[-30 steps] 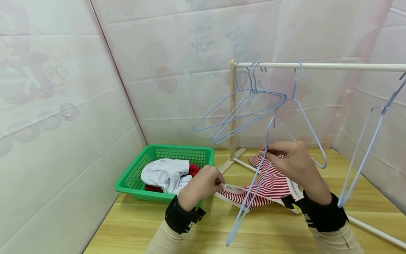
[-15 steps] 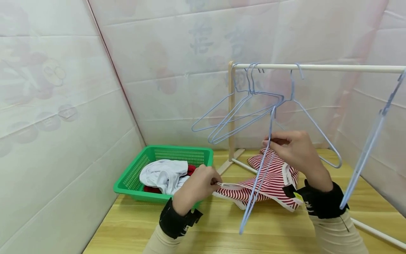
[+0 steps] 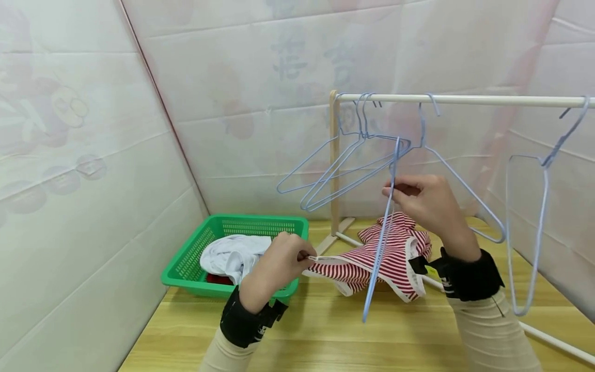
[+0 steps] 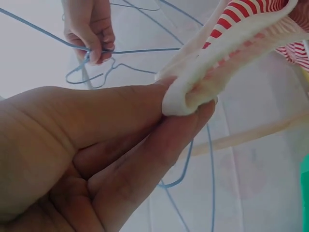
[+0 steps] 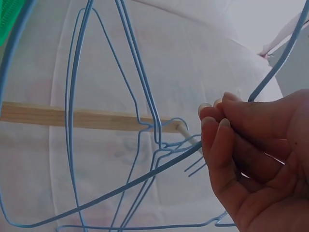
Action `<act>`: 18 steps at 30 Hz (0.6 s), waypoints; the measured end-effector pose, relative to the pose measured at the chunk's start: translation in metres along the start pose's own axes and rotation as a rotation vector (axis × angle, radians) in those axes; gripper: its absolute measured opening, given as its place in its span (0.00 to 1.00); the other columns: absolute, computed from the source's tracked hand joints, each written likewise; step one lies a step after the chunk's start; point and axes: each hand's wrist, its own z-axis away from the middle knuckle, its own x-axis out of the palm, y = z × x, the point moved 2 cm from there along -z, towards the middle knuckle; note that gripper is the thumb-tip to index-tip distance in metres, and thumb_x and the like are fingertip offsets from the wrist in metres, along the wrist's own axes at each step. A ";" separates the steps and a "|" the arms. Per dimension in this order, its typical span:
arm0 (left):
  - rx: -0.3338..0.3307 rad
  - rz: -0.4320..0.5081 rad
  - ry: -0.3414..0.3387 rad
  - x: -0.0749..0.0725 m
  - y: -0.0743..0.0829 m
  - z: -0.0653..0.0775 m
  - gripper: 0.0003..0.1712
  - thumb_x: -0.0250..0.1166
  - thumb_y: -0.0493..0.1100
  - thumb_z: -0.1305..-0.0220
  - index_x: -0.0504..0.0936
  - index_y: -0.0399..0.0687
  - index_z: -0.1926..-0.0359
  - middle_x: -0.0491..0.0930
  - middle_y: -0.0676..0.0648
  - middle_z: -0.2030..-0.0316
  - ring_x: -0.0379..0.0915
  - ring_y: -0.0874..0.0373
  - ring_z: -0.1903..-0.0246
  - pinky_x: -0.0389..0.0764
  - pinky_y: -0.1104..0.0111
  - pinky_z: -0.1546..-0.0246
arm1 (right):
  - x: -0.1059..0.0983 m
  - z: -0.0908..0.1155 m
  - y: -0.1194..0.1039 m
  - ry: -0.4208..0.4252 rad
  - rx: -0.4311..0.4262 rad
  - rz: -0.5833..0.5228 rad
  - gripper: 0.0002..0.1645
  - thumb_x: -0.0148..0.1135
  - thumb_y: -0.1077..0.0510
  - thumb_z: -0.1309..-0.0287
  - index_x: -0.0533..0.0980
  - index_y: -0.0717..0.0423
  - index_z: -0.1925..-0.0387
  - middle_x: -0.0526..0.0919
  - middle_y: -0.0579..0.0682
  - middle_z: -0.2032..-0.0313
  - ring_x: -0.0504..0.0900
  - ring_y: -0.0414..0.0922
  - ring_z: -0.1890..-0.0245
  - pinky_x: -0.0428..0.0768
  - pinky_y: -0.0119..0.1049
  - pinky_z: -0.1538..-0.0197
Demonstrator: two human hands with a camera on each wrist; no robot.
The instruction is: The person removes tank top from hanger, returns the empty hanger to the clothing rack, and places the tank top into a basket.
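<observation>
In the head view, my left hand (image 3: 281,258) pinches the white-trimmed edge of a red-and-white striped garment (image 3: 362,254). The left wrist view shows that white trim (image 4: 176,99) folded between thumb and fingers. The rest of the cloth spreads over the wooden table toward the right. My right hand (image 3: 427,206) holds a blue wire hanger (image 3: 377,258) just below its hook, raised in front of the garment and seen nearly edge-on. Up close in the right wrist view, fingertips and thumb close around the hanger's wire (image 5: 125,187). Hanger and garment overlap in the head view.
A green plastic basket (image 3: 186,281) with white and red clothes stands at the left. Behind the hands, a rack's white rail (image 3: 488,101) carries several blue hangers (image 3: 325,178), one (image 3: 539,237) hanging close by the right forearm. A wooden post (image 3: 334,165) supports the rail.
My right hand has lifted the hanger, which has turned more edge-on. The left hand has shifted slightly up and left, drawing the garment's edge with it.
</observation>
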 end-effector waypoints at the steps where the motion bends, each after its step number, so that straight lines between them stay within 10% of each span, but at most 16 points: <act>1: 0.000 -0.005 0.008 -0.002 0.000 0.000 0.06 0.72 0.30 0.39 0.92 0.44 0.68 0.89 0.49 0.72 0.77 0.65 0.75 0.77 0.76 0.72 | 0.000 -0.002 0.001 0.007 0.000 0.006 0.04 0.70 0.67 0.39 0.89 0.61 0.62 0.91 0.57 0.68 0.79 0.18 0.69 0.76 0.14 0.63; 8: -0.009 -0.025 0.028 -0.017 -0.002 0.000 0.08 0.71 0.30 0.38 0.92 0.46 0.68 0.87 0.51 0.74 0.67 0.66 0.77 0.70 0.76 0.73 | 0.001 -0.015 0.004 0.039 -0.031 -0.006 0.05 0.70 0.69 0.39 0.88 0.64 0.62 0.91 0.60 0.68 0.78 0.16 0.69 0.76 0.12 0.62; 18: -0.061 -0.037 0.101 -0.034 -0.008 0.005 0.06 0.73 0.30 0.40 0.93 0.45 0.66 0.90 0.48 0.69 0.84 0.63 0.70 0.81 0.76 0.70 | -0.004 -0.027 0.003 0.059 0.001 0.002 0.06 0.69 0.66 0.36 0.88 0.65 0.60 0.91 0.62 0.65 0.78 0.16 0.69 0.75 0.11 0.62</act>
